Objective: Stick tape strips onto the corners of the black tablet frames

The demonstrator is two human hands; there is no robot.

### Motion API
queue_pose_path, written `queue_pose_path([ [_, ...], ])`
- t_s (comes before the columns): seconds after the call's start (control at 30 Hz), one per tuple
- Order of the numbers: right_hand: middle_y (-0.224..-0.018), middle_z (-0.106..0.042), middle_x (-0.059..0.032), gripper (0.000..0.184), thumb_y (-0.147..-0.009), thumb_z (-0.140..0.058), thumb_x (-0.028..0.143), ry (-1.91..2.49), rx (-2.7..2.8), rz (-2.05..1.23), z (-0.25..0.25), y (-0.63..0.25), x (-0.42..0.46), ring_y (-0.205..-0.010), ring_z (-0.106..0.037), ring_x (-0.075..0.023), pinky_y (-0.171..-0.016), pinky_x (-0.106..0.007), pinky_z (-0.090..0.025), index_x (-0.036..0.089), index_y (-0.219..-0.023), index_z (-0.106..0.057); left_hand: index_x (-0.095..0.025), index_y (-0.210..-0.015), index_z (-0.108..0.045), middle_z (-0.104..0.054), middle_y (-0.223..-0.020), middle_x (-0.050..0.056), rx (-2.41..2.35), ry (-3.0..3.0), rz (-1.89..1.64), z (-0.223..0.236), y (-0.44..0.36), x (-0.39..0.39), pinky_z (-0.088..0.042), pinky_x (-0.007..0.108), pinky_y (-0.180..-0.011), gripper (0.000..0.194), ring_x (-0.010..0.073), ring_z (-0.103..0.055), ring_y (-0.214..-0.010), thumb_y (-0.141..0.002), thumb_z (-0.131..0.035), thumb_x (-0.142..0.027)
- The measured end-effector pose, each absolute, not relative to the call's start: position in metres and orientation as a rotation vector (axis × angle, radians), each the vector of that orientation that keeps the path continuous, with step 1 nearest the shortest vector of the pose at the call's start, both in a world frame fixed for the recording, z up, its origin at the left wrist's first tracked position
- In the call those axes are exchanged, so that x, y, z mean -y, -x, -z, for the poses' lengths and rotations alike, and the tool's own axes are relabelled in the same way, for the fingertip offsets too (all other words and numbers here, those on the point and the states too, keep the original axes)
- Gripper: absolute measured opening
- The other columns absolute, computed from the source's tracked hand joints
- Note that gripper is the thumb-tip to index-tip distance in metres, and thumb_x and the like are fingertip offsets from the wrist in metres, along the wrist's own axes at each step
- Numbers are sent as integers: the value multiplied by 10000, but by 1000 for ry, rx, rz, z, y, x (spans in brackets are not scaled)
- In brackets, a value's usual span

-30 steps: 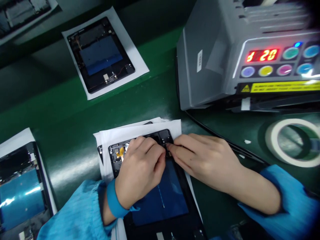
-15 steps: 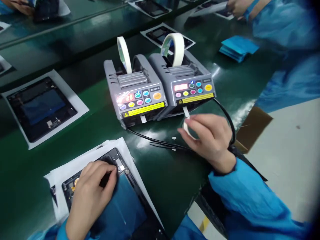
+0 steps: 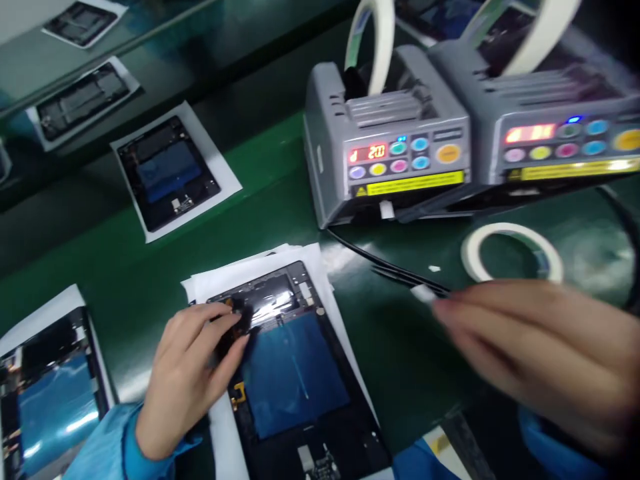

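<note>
Pulling back from the tape dispenser point(image 3: 387, 137), the right hand point(image 3: 540, 350) is pinching a small white tape strip point(image 3: 424, 293) at its fingertips, while the left hand point(image 3: 193, 373), fingers spread, is pressing on the opened tablet point(image 3: 295, 373) lying on white paper point(image 3: 220, 280).

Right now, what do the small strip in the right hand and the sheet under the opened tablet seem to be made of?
The strip at the right hand looks like matte white paper tape, though blurred. The sheet under the tablet looks like plain white paper: thin, flat, dull.
</note>
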State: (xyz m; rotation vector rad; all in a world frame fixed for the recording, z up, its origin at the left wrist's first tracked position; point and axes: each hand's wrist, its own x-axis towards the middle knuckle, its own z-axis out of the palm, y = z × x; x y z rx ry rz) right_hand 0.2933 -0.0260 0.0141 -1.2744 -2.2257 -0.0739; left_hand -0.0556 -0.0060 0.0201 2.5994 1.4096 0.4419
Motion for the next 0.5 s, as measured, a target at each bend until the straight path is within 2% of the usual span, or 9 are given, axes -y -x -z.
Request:
queue_pose_path([
  [0.1,-931,-677,-41,134,-867,-569,123,951,2470,-57,-12,-236,15,-768,-611,-155,-636,-298,-492,164,-972,-640,-121,-1151,-555,-573,-1150,149,-1393,-2699,-298,-17,88,16,-460,421,-871,294,283,-535,-1049,-875,-603,-211],
  [0.27,-831,-664,-17,146,-888,-509,147,796,2532,-237,-3,-148,-15,-722,-619,-121,-584,-259,-469,165,-902,-653,-77,-1200,-551,-583,-1176,162,-1326,-2732,-262,-2,100,21,-465,451,-875,354,316,-505,-1079,-899,-553,-263],
  [0.5,-834,-682,-18,84,-844,-609,155,803,2483,-50,10,-99,-34,-675,-623,-120,-567,-269,-447,144,-921,-638,-116,-1235,-565,-591,-1231,103,-1454,-2647,-231,4,95,28,-417,441,-900,365,301,-486,-1125,-941,-440,-292],
])
